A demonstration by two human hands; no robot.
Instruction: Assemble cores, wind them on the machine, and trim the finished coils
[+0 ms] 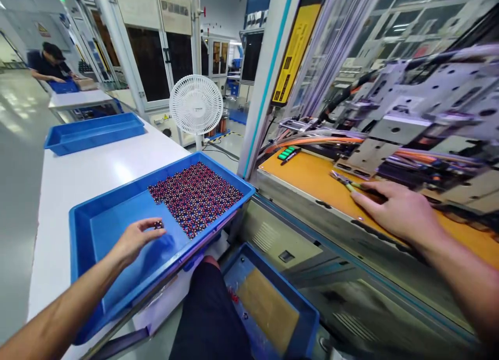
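Dark-clad leg (210, 316) — left fingers (154, 234) tight on small, dark, pale-dotted part (158, 225) — right fingers (377, 185) round green-handled pliers (344, 181)

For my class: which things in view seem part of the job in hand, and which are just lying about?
Apparently in the job:
small dark part in the left hand
blue tray of small parts
pliers at the right hand

Apparently just about, untouched:
white fan
blue tray farther along the table
lower blue tray
pen near the machine's edge
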